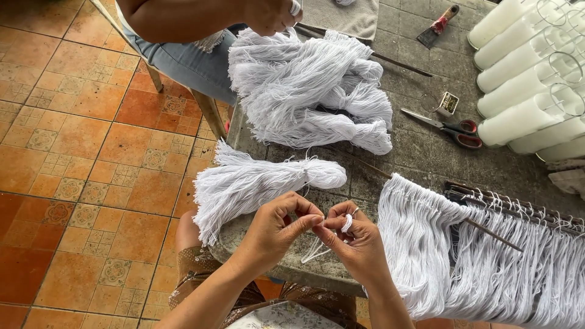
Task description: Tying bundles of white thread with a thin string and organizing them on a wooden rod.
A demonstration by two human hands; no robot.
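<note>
My left hand [277, 228] and my right hand [356, 240] meet over the near edge of a grey stone table [420, 155]. Together they pinch a short piece of white string [345, 224], which loops at my right fingertips and trails down between my hands. A tied bundle of white string [256, 183] lies just beyond my left hand. To the right of my right hand, many white strings [426, 244] hang in a row from thin dark rods [506, 204].
A big loose heap of white string [311, 91] lies further back, where another person's hand [268, 15] reaches in. Red-handled scissors [448, 128], a scraper [439, 24], a small box [448, 102] and stacked white candles in glasses [524, 79] sit at right. Orange tiled floor [79, 152] at left.
</note>
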